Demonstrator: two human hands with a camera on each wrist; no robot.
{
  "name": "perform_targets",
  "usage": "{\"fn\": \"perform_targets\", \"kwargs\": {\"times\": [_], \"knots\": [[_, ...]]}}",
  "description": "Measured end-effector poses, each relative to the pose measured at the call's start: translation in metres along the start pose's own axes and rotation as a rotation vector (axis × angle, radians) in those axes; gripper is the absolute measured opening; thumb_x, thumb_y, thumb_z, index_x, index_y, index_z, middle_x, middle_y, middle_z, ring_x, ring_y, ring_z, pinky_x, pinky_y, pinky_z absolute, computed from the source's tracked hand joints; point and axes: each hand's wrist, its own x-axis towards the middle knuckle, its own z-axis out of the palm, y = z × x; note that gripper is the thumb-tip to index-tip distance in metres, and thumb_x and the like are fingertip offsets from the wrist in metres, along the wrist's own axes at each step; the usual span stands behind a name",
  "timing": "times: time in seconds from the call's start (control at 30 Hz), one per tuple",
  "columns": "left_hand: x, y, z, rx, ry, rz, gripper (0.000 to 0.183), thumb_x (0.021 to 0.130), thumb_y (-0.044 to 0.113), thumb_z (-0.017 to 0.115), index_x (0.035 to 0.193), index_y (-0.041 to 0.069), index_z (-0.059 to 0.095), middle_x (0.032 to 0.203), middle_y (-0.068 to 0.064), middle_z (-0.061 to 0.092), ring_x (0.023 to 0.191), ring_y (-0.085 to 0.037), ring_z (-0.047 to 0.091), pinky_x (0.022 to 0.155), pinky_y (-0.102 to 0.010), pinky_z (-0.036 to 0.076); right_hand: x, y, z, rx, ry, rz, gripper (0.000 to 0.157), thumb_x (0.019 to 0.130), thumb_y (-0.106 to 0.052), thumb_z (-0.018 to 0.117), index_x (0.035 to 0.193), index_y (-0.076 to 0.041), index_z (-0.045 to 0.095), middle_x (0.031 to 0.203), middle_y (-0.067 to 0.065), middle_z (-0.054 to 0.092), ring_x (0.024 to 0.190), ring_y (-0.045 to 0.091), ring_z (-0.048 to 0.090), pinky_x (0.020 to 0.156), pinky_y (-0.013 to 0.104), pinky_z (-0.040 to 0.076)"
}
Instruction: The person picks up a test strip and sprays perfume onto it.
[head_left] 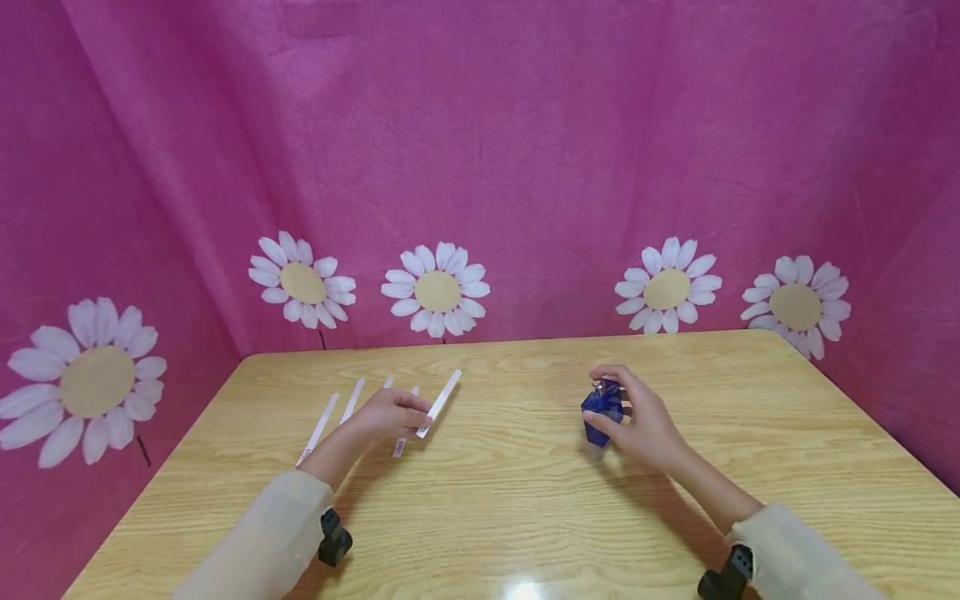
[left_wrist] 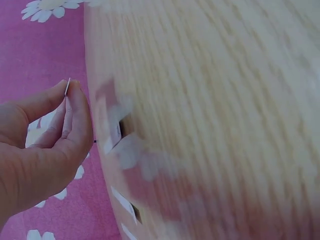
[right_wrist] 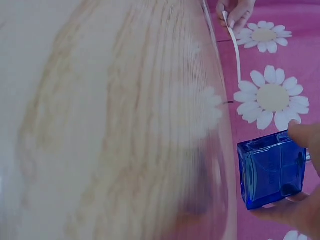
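Note:
My left hand [head_left: 386, 414] pinches the near end of a white paper strip [head_left: 441, 402] between thumb and fingers. In the left wrist view that strip [left_wrist: 68, 86] appears edge-on, above the tabletop. Beside and under this hand lie several similar strips, among them a leftmost one [head_left: 318, 427]. My right hand [head_left: 647, 423] grips a blue glass perfume bottle [head_left: 602, 398], thumb on the near side and fingers round the far side. The right wrist view shows the bottle's clear square body [right_wrist: 272, 172]; its top is hidden by the hand there.
A light wooden table [head_left: 480, 517] spans the front. Behind it and at the sides hangs a pink curtain [head_left: 480, 150] printed with white daisies. Dark wrist cameras sit at both sleeves, the left camera [head_left: 334, 537] close above the table.

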Motion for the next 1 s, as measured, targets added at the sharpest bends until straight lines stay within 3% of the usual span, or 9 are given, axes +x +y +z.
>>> {"fn": "perform_targets", "kwargs": {"times": [0.23,0.5,0.63,0.8,1.0], "knots": [[-0.001,0.000,0.002,-0.003,0.022,-0.008,0.027,0.087,0.001,0.065,0.111,-0.011,0.061,0.088,-0.005,0.064,0.079,-0.010,0.060,0.081,-0.029,0.057,0.000,0.005,-0.002,0.068,-0.034,0.069,0.047,0.084,-0.007,0.073,0.125,-0.009,0.051,0.123,0.024,0.059,0.092,0.036,0.068,0.066,0.030,0.059],[0.000,0.001,0.005,0.021,0.015,0.009,0.026,0.088,0.000,0.064,0.110,-0.012,0.062,0.090,-0.009,0.065,0.080,-0.011,0.062,0.084,-0.033,0.058,0.000,0.003,-0.003,-0.039,0.032,-0.021,0.044,0.081,-0.003,0.074,0.121,-0.002,0.054,0.119,0.021,0.063,0.099,0.033,0.065,0.073,0.042,0.060],[0.001,0.000,0.008,0.047,0.028,0.016,0.023,0.086,-0.001,0.064,0.107,-0.012,0.063,0.087,-0.009,0.065,0.075,-0.011,0.062,0.080,-0.031,0.058,0.001,0.003,-0.003,-0.046,0.034,-0.021,0.044,0.082,-0.003,0.073,0.121,-0.002,0.054,0.119,0.021,0.063,0.100,0.034,0.064,0.074,0.043,0.059],[0.004,-0.004,0.013,0.075,0.077,0.019,0.020,0.081,-0.001,0.069,0.098,-0.010,0.066,0.076,-0.006,0.064,0.065,-0.010,0.060,0.069,-0.026,0.056,0.001,0.006,-0.003,-0.049,0.030,-0.009,0.044,0.082,-0.003,0.073,0.121,-0.003,0.054,0.119,0.022,0.062,0.102,0.037,0.065,0.075,0.046,0.059],[0.003,-0.003,0.017,0.147,0.149,0.013,0.016,0.077,0.001,0.074,0.091,-0.006,0.069,0.078,-0.010,0.068,0.062,-0.010,0.063,0.062,-0.023,0.055,0.002,0.009,-0.004,-0.041,0.017,0.019,0.044,0.082,-0.004,0.074,0.121,-0.004,0.052,0.117,0.026,0.061,0.098,0.042,0.066,0.074,0.047,0.059]]}}
